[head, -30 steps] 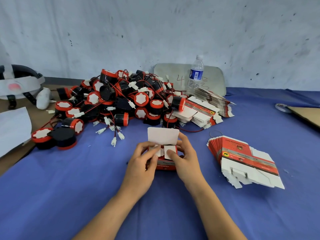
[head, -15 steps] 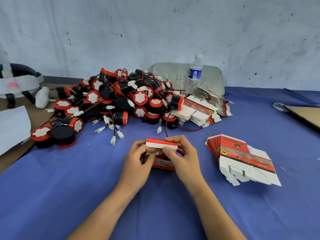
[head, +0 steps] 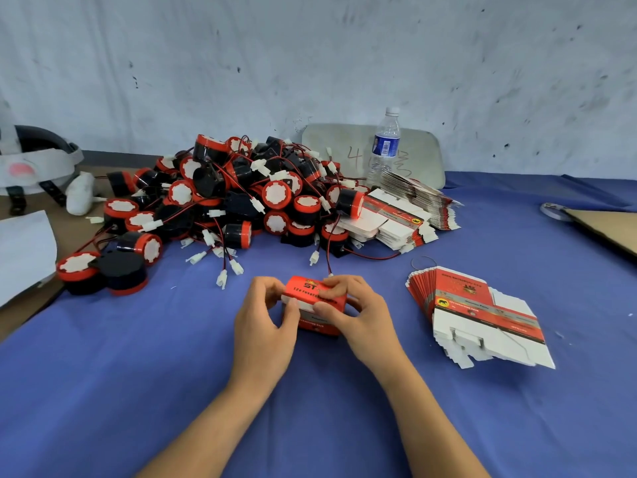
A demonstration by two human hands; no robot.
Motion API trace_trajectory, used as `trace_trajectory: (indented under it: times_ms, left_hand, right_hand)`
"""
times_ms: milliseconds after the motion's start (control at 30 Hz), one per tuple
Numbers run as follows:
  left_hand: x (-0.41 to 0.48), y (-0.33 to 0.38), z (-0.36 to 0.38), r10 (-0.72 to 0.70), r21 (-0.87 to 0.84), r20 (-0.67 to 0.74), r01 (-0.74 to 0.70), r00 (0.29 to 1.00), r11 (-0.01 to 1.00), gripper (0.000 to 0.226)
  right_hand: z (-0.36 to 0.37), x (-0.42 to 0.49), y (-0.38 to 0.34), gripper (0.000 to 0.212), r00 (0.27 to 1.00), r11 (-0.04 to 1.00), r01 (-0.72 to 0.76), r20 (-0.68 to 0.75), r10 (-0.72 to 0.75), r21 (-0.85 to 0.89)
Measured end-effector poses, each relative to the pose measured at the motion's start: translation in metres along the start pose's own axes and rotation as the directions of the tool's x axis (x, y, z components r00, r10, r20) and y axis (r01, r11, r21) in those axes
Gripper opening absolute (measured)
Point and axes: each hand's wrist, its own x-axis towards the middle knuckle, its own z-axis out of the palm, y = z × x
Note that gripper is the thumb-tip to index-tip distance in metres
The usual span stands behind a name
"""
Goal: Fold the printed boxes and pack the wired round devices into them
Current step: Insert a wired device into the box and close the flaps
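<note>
- Head view: the printed box (head: 314, 295) is held near the middle of the table (head: 131, 381), so it can be worked from both sides.
- It's gripped by the left hand (head: 265, 326) and right hand (head: 360, 319), fingers curled round its ends and thumbs pressed on the front, probably to get the flap tucked.
- The wired round devices (head: 241, 205) are piled toward the far edge and the flat boxes (head: 482, 315) stacked at the right, kept within reach.

A: Where's the red printed box (head: 305, 292)?
B: Upright, top flap folded over, just in front of the heap.
A: The heap?
B: Black-and-red round devices (head: 275, 194), wires and white plugs trailing.
A: Blanks?
B: Flat box blanks (head: 482, 315) fanned at right; another stack (head: 400, 219) touches the heap.
</note>
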Motion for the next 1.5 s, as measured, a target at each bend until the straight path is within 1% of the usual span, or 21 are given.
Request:
trace_trajectory:
  times_ms: [33,100,167,233,333,400,500,567,600,667,733,767,833,867,933,1000,1067,1133,1267,1433,1500]
  left_hand:
    - [0.001,0.0,-0.001,-0.009,-0.028,0.012,0.01,1.0,1.0,0.025]
    - [0.003,0.0,-0.002,0.032,-0.012,0.038,-0.032,0.999,0.999,0.028]
    - [0.004,-0.001,-0.003,0.082,0.023,0.051,-0.084,0.995,0.996,0.023]
    - [0.005,-0.002,-0.004,0.093,0.02,0.063,-0.094,0.994,0.995,0.019]
    - [0.006,-0.003,-0.005,0.071,-0.01,0.071,-0.071,0.995,0.997,0.02]
    - [0.006,-0.003,-0.005,0.077,-0.015,0.072,-0.076,0.994,0.997,0.015]
    - [0.006,-0.002,-0.003,0.097,-0.019,0.096,-0.096,0.991,0.995,0.011]
    - [0.007,-0.001,-0.001,0.115,-0.009,0.12,-0.114,0.986,0.993,0.01]
    - [0.007,-0.001,-0.001,0.121,-0.011,0.133,-0.121,0.984,0.993,0.011]
    - [0.007,0.0,0.0,0.127,-0.036,0.162,-0.123,0.979,0.992,0.015]
    - [0.006,0.001,0.001,0.115,-0.069,0.197,-0.103,0.974,0.992,0.021]
    - [0.007,0.001,0.001,0.107,-0.08,0.215,-0.091,0.971,0.993,0.023]
    - [0.007,0.001,0.0,0.091,-0.107,0.256,-0.066,0.962,0.992,0.025]
    - [0.007,0.001,0.0,0.084,-0.12,0.275,-0.053,0.958,0.991,0.026]
    - [0.006,0.003,0.0,0.054,-0.145,0.295,-0.012,0.954,0.989,0.025]
    - [0.005,0.004,0.001,-0.033,-0.187,0.293,0.091,0.956,0.978,0.025]
    - [0.003,0.005,0.002,-0.104,-0.194,0.301,0.168,0.948,0.967,0.023]
    - [0.003,0.005,0.003,-0.107,-0.152,0.321,0.163,0.941,0.975,0.016]
    - [0.005,0.005,0.002,-0.131,-0.168,0.309,0.189,0.942,0.967,0.01]
    - [0.007,0.003,0.002,-0.161,-0.2,0.328,0.235,0.931,0.951,0.008]
    - [0.006,0.003,0.002,-0.161,-0.199,0.338,0.237,0.927,0.951,0.009]
  right_hand:
    - [-0.002,0.0,-0.001,0.014,1.0,1.0,0.009,0.0,-0.009,-0.021]
    - [-0.005,0.001,-0.002,0.02,0.999,0.997,0.033,0.005,-0.033,-0.066]
    - [-0.007,0.002,-0.003,0.025,0.999,0.995,0.04,0.033,-0.037,-0.094]
    - [-0.009,0.002,-0.004,0.029,0.997,0.996,0.012,0.078,-0.006,-0.089]
    - [-0.011,0.002,-0.005,0.027,0.994,0.998,-0.037,0.098,0.041,-0.045]
    - [-0.014,0.003,-0.005,0.025,0.994,0.998,-0.061,0.086,0.062,-0.01]
    - [-0.017,0.003,-0.006,0.022,0.995,0.998,-0.07,0.076,0.07,-0.01]
    - [-0.017,0.003,-0.009,0.02,0.996,0.997,-0.059,0.069,0.062,-0.054]
    - [-0.017,0.003,-0.01,0.02,0.997,0.993,-0.043,0.066,0.05,-0.106]
    - [-0.018,0.002,-0.014,0.021,0.998,0.958,0.014,0.066,0.005,-0.288]
    - [-0.017,0.0,-0.018,0.023,0.993,0.858,0.107,0.093,-0.069,-0.503]
    - [-0.014,-0.002,-0.02,0.026,0.988,0.803,0.145,0.123,-0.09,-0.578]
    - [-0.008,-0.004,-0.023,0.036,0.982,0.725,0.171,0.171,-0.074,-0.668]
    - [-0.005,-0.004,-0.023,0.043,0.983,0.702,0.166,0.177,-0.058,-0.693]
    - [0.0,-0.005,-0.025,0.052,0.984,0.704,0.152,0.176,-0.038,-0.694]
    - [0.002,-0.007,-0.026,0.053,0.983,0.726,0.14,0.18,-0.023,-0.673]
    - [0.005,-0.008,-0.026,0.054,0.984,0.687,0.144,0.176,-0.024,-0.712]
    - [0.007,-0.009,-0.026,0.049,0.988,0.648,0.14,0.152,-0.039,-0.748]
    - [0.008,-0.009,-0.026,0.044,0.99,0.68,0.114,0.142,-0.015,-0.725]
    - [0.011,-0.009,-0.028,0.041,0.988,0.661,0.125,0.154,-0.014,-0.74]
    - [0.01,-0.009,-0.029,0.043,0.988,0.673,0.125,0.152,-0.019,-0.729]
